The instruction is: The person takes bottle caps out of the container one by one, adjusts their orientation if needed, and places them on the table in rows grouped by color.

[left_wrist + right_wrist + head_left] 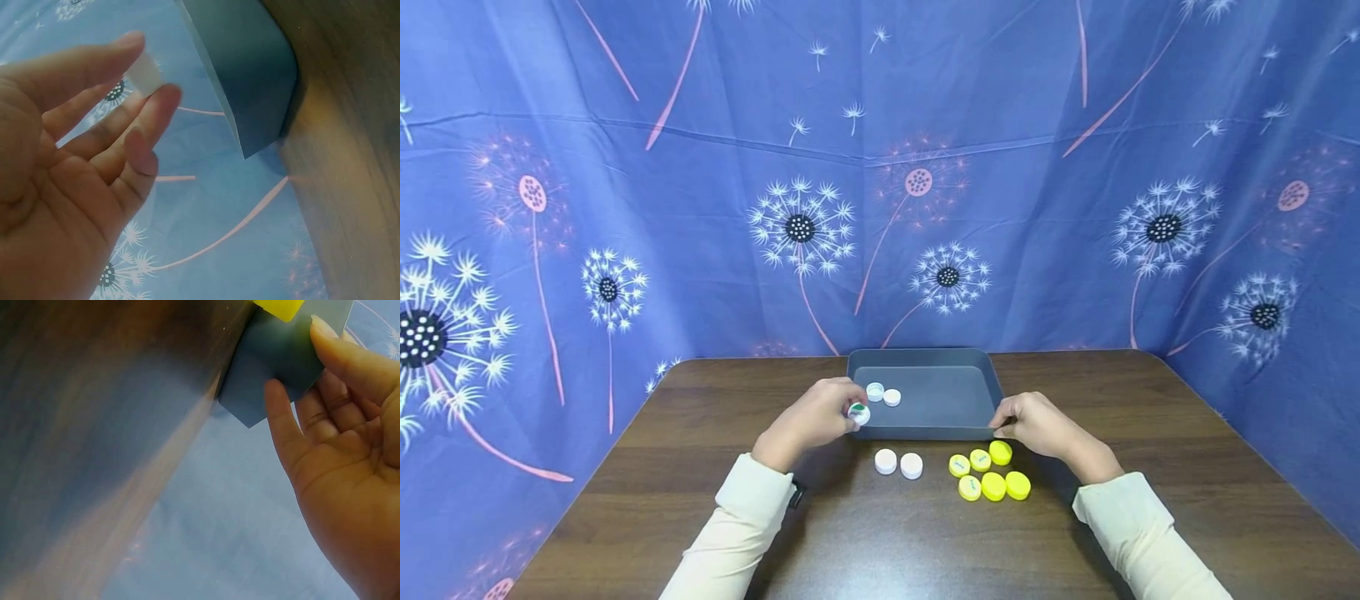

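Note:
My left hand [823,412] pinches a white bottle cap [859,414] between thumb and fingertips, over the left front corner of a dark grey tray [928,434]. A bit of green shows in the cap; the left wrist view shows the cap [145,74] edge-on and blurred. My right hand [1037,425] grips the tray's rim at its right front corner, thumb and fingers about the wall [275,362]. Inside the tray, at its left, lie two white caps, one with its hollow up [875,391] and one smooth side up [892,397].
Two white caps [912,466] lie on the brown wooden table [700,483] in front of the tray. To their right, several yellow caps [993,487] sit in two rows, some with printing. A blue dandelion-patterned cloth [865,200] hangs behind the table.

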`<state>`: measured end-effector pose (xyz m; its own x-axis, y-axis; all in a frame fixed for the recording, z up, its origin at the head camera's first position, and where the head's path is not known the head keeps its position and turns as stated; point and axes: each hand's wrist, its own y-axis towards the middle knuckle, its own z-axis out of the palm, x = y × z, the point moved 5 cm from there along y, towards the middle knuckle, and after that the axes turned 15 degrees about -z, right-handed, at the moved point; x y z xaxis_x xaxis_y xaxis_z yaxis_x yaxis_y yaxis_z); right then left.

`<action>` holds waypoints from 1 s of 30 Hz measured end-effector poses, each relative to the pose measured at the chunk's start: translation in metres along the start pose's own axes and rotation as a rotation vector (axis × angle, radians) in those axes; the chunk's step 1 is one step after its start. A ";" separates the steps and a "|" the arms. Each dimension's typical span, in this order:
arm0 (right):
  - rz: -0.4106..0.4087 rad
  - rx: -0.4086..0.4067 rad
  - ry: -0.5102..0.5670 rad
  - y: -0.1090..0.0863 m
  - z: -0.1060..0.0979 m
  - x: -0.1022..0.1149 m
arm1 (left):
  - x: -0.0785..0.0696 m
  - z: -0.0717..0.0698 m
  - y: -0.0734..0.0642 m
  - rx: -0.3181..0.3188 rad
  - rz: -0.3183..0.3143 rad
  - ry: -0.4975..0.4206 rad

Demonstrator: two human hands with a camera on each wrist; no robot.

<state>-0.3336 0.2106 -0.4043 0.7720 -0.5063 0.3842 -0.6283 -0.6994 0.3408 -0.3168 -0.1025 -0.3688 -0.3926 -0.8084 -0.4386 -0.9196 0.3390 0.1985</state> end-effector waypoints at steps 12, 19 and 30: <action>0.000 0.007 0.008 0.000 0.000 -0.003 | -0.002 0.020 -0.009 0.217 -0.104 0.196; -0.013 0.010 0.003 0.002 0.001 -0.001 | -0.001 0.033 -0.013 0.247 -0.128 0.248; -0.014 -0.004 -0.014 0.002 0.001 -0.001 | -0.002 0.035 -0.016 0.244 -0.160 0.301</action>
<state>-0.3350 0.2091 -0.4053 0.7822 -0.5033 0.3673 -0.6175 -0.7045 0.3497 -0.3016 -0.0895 -0.4018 -0.2568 -0.9525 -0.1637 -0.9588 0.2724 -0.0810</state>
